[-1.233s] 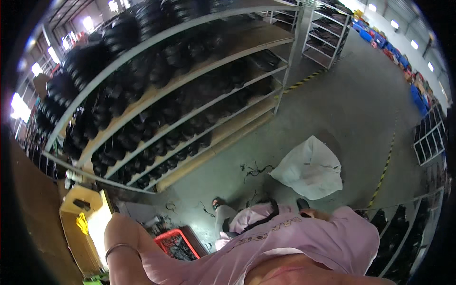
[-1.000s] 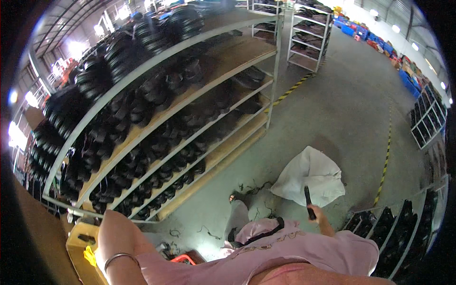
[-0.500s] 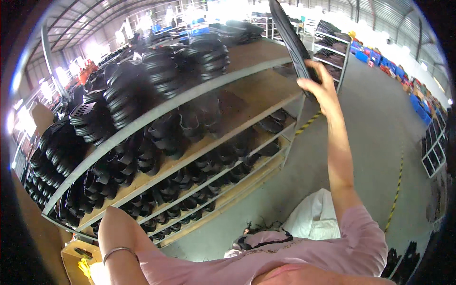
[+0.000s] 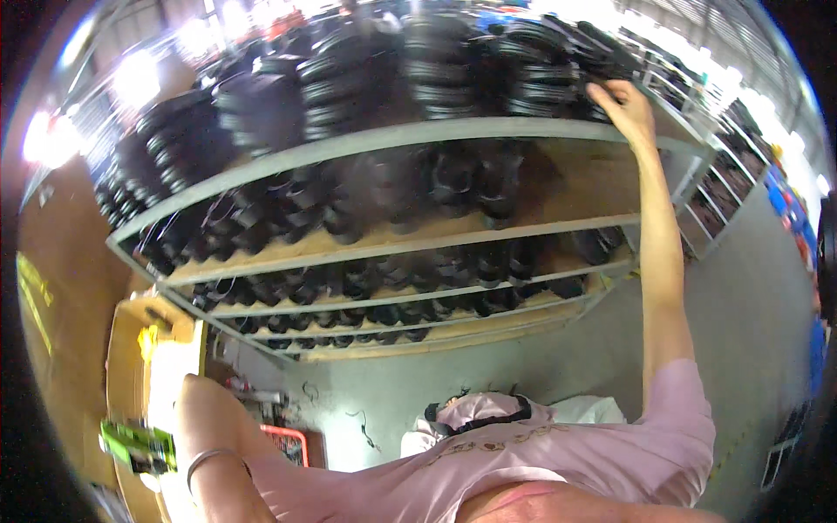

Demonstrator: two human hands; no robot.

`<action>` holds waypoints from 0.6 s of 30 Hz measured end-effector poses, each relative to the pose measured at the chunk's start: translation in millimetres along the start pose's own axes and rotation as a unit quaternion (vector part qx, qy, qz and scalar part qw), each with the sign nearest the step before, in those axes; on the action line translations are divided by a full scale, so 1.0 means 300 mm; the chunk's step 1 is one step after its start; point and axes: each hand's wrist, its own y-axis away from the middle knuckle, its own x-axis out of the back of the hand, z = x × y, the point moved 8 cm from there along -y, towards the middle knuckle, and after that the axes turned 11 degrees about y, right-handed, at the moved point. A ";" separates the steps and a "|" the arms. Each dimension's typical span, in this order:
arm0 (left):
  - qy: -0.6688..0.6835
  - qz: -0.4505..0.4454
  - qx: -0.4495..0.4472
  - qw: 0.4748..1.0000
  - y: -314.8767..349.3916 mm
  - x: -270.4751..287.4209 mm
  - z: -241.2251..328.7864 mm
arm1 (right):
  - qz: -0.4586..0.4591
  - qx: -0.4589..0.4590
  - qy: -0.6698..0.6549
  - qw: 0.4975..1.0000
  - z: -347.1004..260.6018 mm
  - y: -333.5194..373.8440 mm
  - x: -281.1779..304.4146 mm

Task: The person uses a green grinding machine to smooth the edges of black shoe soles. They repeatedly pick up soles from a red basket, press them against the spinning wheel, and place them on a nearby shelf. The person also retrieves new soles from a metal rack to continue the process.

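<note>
My right hand [image 4: 632,113] reaches far forward to the right end of a tall rack's top shelf [image 4: 410,133]. Its thumb and fingers are closed round the edge of a black sole-like piece [image 4: 595,108]; most of that piece merges with the dark pile behind it. Just left of the hand stands a stack of black soles [image 4: 534,74], with more stacks [image 4: 436,74] along the shelf. My left arm [image 4: 222,488], with a bracelet, is bent low on the left, and its hand lies outside the picture.
Lower rack tiers [image 4: 349,283] hold rows of black shoe-like pieces. A cardboard box [image 4: 131,305] containing something yellow stands left, near a bright green device [image 4: 139,446]. A red-framed item [image 4: 292,436] and a white sack [image 4: 593,410] are on the floor. Another rack [image 4: 715,192] stands right.
My view has swung left. My right hand, which held a long black piece up beyond the rack's end, is now at the stacks on the top shelf.
</note>
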 end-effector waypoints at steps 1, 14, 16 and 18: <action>-0.012 -0.009 0.006 1.000 -0.013 -0.007 0.011 | 0.039 -0.020 0.039 0.998 -0.011 0.013 0.011; -0.131 -0.046 0.052 0.989 -0.098 -0.076 0.100 | 0.197 0.058 0.097 0.974 -0.034 0.107 0.057; -0.140 -0.053 0.056 0.987 -0.125 -0.089 0.111 | 0.209 0.066 0.089 0.972 -0.050 0.111 0.052; -0.145 -0.056 0.055 0.986 -0.139 -0.105 0.108 | 0.230 0.059 0.106 0.966 -0.043 0.111 0.074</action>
